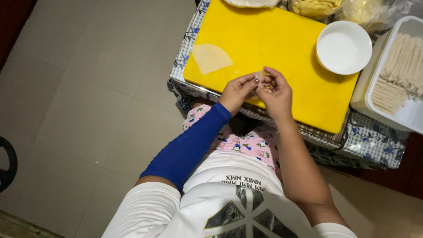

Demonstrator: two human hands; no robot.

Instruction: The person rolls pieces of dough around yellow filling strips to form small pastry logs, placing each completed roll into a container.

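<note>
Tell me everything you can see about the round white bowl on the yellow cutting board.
The round white bowl looks like smooth plastic or ceramic, with a plain rim and a flat pale bottom; whether it holds any liquid cannot be told. It stands upright on the far right corner of the yellow cutting board, slightly over its right edge, close to a white rectangular container of pale rolled sticks. Neither hand touches it.

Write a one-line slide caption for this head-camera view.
Both hands, left hand and right hand, pinch a small pastry piece over a yellow cutting board beside a white bowl.
</note>
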